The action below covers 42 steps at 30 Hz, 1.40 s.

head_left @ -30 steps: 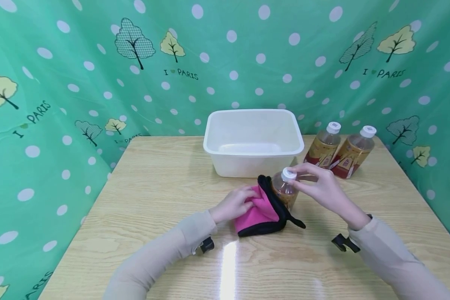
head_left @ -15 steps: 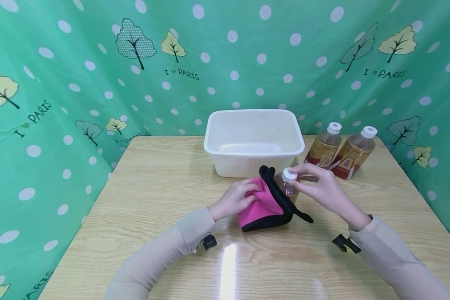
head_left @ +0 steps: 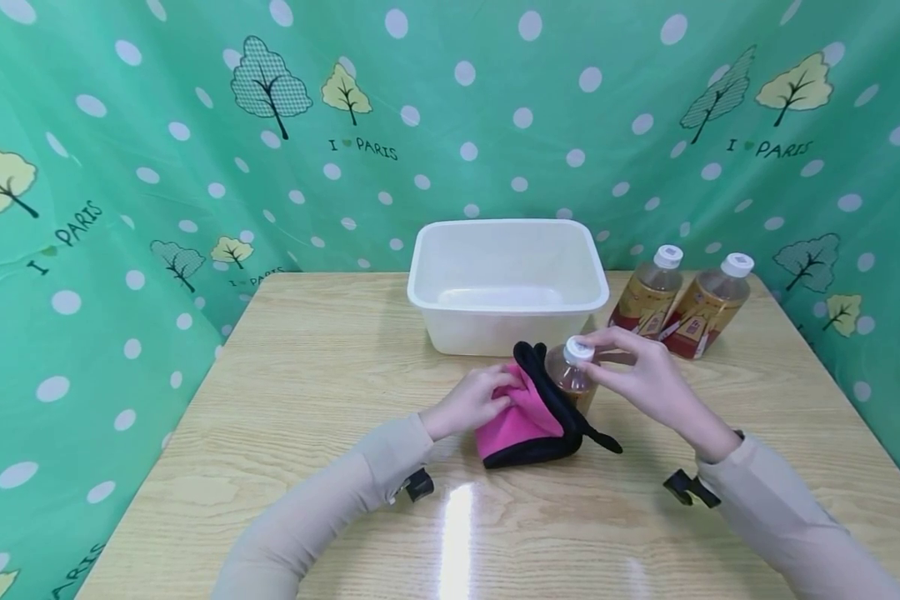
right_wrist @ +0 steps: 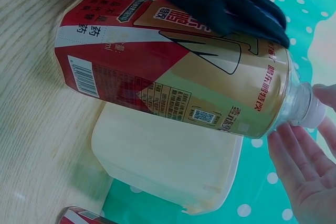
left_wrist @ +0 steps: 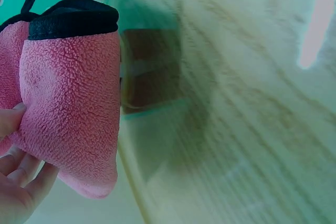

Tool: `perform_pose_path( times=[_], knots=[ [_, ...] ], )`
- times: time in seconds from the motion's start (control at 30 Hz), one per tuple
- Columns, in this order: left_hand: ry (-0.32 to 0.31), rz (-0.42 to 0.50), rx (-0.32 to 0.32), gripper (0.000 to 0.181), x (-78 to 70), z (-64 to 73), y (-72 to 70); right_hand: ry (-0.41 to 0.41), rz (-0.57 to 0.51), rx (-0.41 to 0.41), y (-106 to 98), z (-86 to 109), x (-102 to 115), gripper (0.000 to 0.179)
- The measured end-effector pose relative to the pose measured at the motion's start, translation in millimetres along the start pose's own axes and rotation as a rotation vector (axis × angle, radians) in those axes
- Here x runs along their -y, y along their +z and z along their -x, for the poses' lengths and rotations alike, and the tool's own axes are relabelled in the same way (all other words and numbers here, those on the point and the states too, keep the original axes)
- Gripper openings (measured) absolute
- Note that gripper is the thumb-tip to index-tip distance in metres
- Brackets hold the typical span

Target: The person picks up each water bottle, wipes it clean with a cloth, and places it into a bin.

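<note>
A plastic drink bottle with a red and gold label stands upright on the table, in front of the white bin. The thumb and fingers of my right hand pinch its white cap. My left hand grips a pink fleecy cloth with black edging and a black hanging loop. In the head view the cloth lies against the bottle's left side and covers part of it. Seen from the left wrist, the cloth hangs folded from thumb and fingers, clear of the table.
Behind the bottle stands a white plastic bin. To its right are two similar capped bottles, one nearer the bin and one farther right. A green dotted curtain hangs behind the wooden table.
The left hand has moved the cloth up along the bottle and then slightly back down, ending a little right of its first place. The right hand has kept its pinch on the cap.
</note>
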<state>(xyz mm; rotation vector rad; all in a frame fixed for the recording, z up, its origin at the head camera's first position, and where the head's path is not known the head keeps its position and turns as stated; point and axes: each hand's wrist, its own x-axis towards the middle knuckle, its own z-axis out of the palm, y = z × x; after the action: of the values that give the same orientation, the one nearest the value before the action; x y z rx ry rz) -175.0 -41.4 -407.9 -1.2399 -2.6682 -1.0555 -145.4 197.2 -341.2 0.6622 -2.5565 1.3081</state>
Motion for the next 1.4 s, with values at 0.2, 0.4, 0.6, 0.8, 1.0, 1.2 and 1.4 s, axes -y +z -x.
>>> perform_pose_path(
  times=[0.2, 0.4, 0.6, 0.8, 1.0, 1.2, 1.4],
  knots=[
    [-0.025, -0.057, 0.075, 0.020, 3.6, 2.1, 6.0, 0.001, 0.000, -0.007, 0.6, 0.6, 0.7, 0.027],
    [-0.040, -0.100, 0.148, 0.020, 6.0, 5.4, 11.2, -0.014, 0.003, -0.020, 1.5, 0.9, -0.6, 0.027],
    [-0.029, -0.132, 0.179, 0.019, 9.9, 9.7, 15.1, -0.024, 0.017, -0.028, 3.1, 0.9, -2.8, 0.026],
    [-0.035, -0.121, 0.193, 0.019, 11.3, 12.3, 15.9, -0.032, 0.025, -0.037, 4.6, 0.3, -3.0, 0.024],
    [-0.031, -0.117, 0.174, 0.019, 14.3, 15.4, 15.5, -0.072, 0.058, -0.043, 5.0, -1.2, -0.6, 0.025],
    [-0.057, -0.072, 0.155, 0.019, 17.9, 21.5, 13.0, -0.097, 0.131, -0.074, 3.8, -0.8, 4.2, 0.032],
    [-0.076, -0.038, 0.141, 0.021, 19.6, 28.4, 8.7, -0.103, 0.196, -0.140, 7.5, -1.5, 9.3, 0.032]
  ],
)
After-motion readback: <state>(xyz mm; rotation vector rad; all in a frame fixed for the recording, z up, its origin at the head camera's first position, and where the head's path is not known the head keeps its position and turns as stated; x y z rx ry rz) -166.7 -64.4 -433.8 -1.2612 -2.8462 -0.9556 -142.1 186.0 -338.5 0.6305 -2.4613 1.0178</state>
